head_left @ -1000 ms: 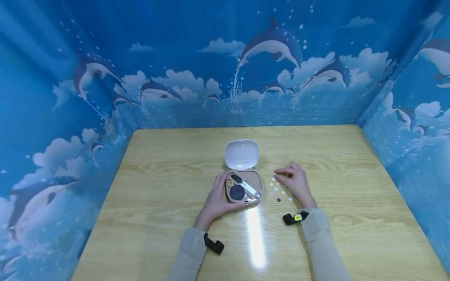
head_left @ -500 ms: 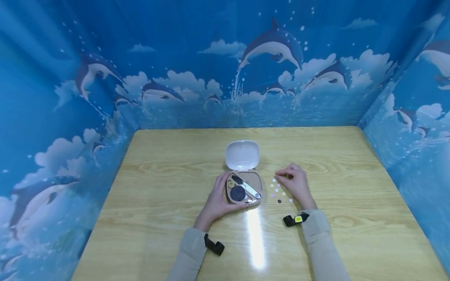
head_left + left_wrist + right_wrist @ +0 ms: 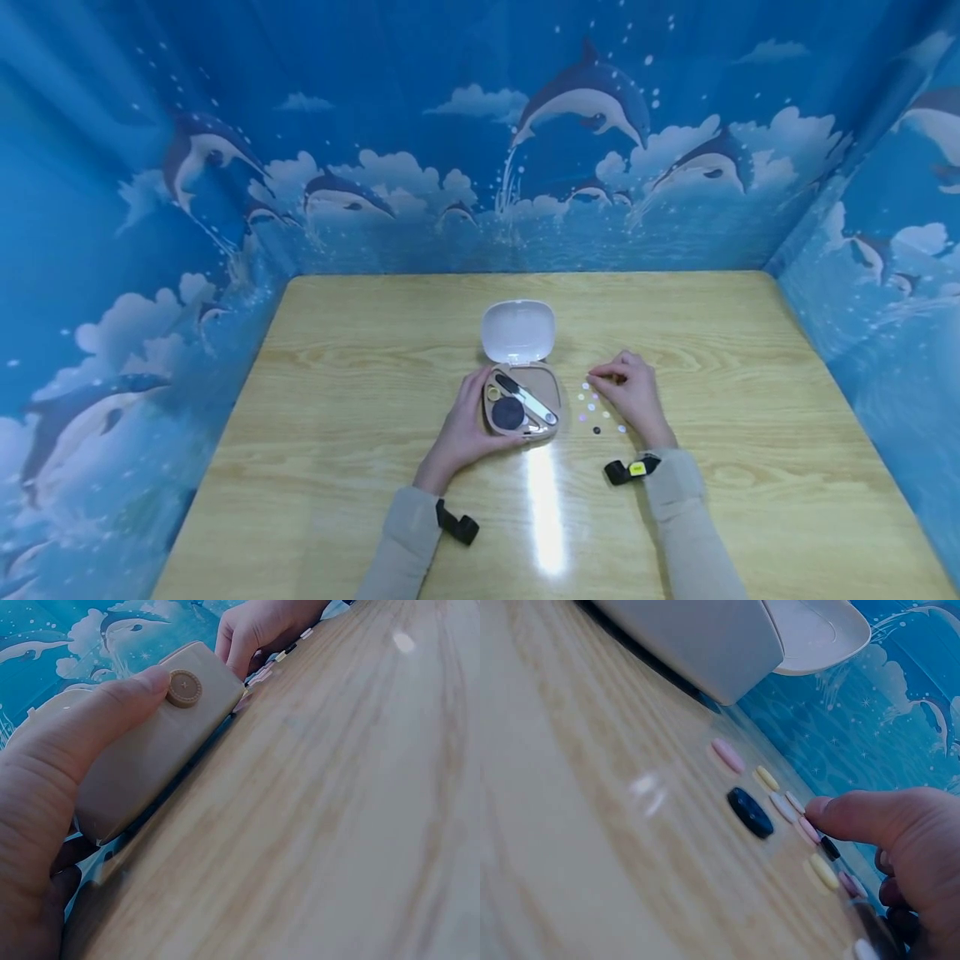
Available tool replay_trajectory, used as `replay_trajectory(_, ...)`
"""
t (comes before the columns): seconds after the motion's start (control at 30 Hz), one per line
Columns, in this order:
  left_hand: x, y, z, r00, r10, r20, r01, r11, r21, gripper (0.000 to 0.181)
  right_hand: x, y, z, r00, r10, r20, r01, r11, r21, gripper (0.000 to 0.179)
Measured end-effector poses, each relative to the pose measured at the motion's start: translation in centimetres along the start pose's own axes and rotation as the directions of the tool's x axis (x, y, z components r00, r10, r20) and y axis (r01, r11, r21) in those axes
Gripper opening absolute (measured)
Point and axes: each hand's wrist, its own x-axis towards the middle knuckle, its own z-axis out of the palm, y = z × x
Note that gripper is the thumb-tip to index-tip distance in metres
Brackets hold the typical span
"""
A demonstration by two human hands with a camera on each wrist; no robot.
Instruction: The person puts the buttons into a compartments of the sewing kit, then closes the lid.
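My left hand [image 3: 462,429] grips an opened sewing box [image 3: 558,392] by its left side and front. In the left wrist view, the thumb [image 3: 131,697] presses on the box's front beside a round button-shaped catch [image 3: 184,688]. Inside the box lie a white and black tool [image 3: 532,403], a dark round disc [image 3: 507,412] and a gold-coloured ring [image 3: 492,392]. To the box's right my right hand [image 3: 633,396] is down at the table, its thumb and forefinger tips close together at the far end of several small buttons [image 3: 750,813]. Whether a button is between those fingertips is hidden.
The box's white lid [image 3: 518,332] stands raised behind it. Pale, pink and dark buttons lie scattered between the box and my right hand. The wooden table [image 3: 360,358] reaches back to a blue dolphin curtain [image 3: 450,167]. Each wrist wears a black camera.
The view has shifted very slightly. My left hand keeps its hold on the box, and my right hand stays over the buttons with hardly any movement.
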Motion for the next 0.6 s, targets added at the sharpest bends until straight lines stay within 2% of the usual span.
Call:
replay_trajectory(0.47, 0.1, -0.04, -0.03, 1.0, -0.006, 0.001, 0.006, 1.0, 0.007, 0.125, -0.01, -0.42, 0.04, 0.994, -0.096, -0.046, 0.095, 0.995, -0.016, 0.012)
replay_trajectory(0.6, 0.11, -0.02, -0.1, 1.0, -0.013, 0.005, 0.013, 1.0, -0.003, 0.125, 0.03, -0.42, 0.08, 0.995, -0.094, -0.042, 0.094, 0.995, -0.017, 0.012)
